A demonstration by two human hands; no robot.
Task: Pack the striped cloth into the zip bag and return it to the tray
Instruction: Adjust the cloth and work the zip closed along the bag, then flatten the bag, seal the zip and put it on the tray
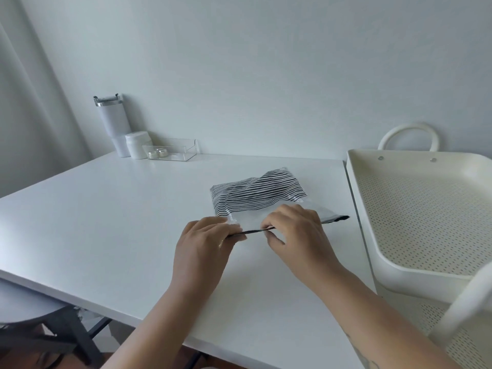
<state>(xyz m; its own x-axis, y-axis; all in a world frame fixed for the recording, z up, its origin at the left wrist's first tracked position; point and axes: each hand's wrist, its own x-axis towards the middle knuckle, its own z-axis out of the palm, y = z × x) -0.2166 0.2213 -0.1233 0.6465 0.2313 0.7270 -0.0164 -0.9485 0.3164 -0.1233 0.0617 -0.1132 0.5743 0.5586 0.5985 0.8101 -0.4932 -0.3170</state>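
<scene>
Both hands pinch the dark zip strip of the zip bag (269, 213), which lies flat on the desk (119, 222) near its right edge. The left hand (205, 245) clamps the strip's left end; the right hand (295, 233) grips it just beside, thumb under and fingers over. The striped cloth (255, 193) sits inside the bag's far half. The cream perforated tray (426, 209) stands just off the desk's right edge.

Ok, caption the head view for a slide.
Both hands, left hand and right hand, pinch the zip bag seal; striped cloth inside.
</scene>
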